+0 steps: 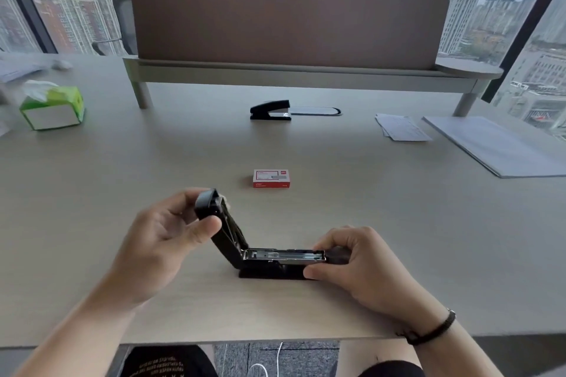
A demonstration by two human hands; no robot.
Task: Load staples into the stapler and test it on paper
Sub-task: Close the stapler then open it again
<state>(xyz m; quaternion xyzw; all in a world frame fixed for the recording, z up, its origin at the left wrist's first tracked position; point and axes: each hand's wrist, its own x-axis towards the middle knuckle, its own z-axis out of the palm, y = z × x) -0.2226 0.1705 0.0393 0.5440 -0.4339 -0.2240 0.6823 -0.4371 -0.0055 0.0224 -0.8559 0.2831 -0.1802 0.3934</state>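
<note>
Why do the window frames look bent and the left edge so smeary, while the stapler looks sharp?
Head view: the wide-angle lens bows the window frames at the edges; the tissue box and left margin are blurred, whereas the open stapler between the left hand and right hand is fairly crisp. Soft overcast daylight, faint shadows, no strong glare.

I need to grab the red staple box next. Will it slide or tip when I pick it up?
The staple box lies flat and low on the smooth desk, so it would probably slide rather than tip. Being small cardboard, it likely feels stiff and light.
</note>
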